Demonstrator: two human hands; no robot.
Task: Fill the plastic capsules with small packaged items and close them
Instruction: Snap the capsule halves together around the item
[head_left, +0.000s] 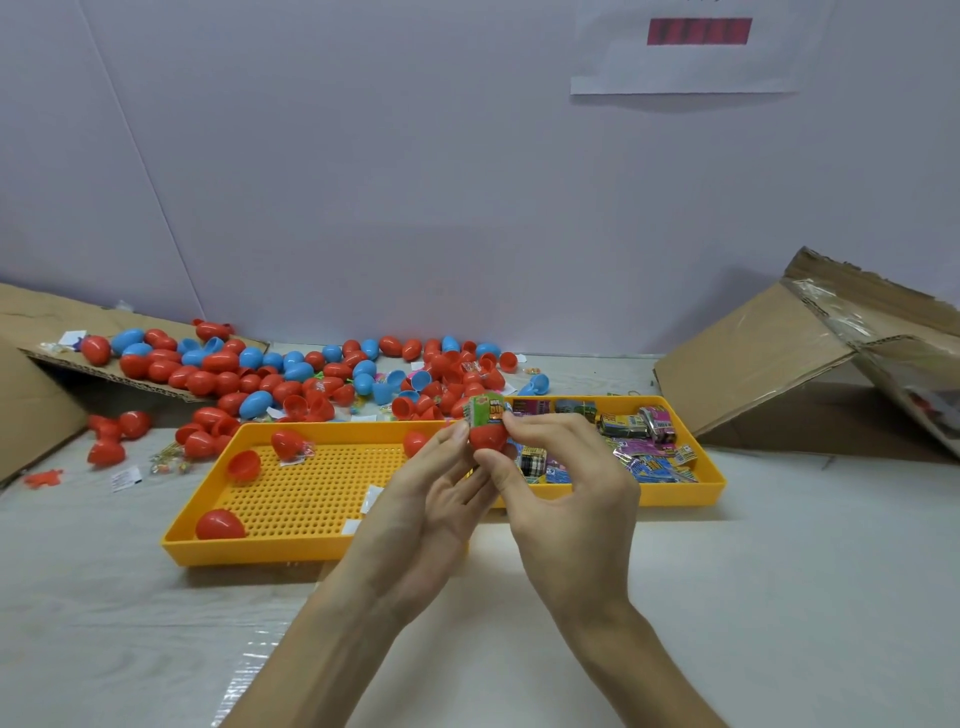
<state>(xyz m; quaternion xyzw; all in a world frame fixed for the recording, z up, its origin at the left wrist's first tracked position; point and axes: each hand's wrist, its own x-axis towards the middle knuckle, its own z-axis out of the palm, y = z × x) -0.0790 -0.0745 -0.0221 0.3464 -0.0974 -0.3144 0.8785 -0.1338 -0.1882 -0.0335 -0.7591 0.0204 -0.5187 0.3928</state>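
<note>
Holding the work above the yellow perforated plastic tray (322, 551), both hands meet at one red plastic capsule half (487, 436). A small green printed packet (485, 408) stands in its mouth, and most of the packet is still outside the shell.

The right hand (566, 499) pinches the capsule half, with the thumb under it and the forefinger at its rim, just beside the packet. The left hand (436, 493) has its fingers almost straight. Their tips touch the left side of the shell, so I think this hand steadies more than it grips.

The shell looks thin, light and smooth, so I judge it could slip or turn between the fingertips. The best hold is probably on the round belly, below the rim, because pressure at the rim may bend the opening. The packet seems soft and crinkly, and wider than the mouth. It likely must be folded or pushed down by its top edge before a second half can close over it.

More coloured foil packets (649, 457) lie in the right part of the tray. Several loose red shells (221, 524) lie in the left part. A heap of red and blue plastic capsules (311, 369) is on the table behind the tray, between two brown cardboard flaps (753, 358).
</note>
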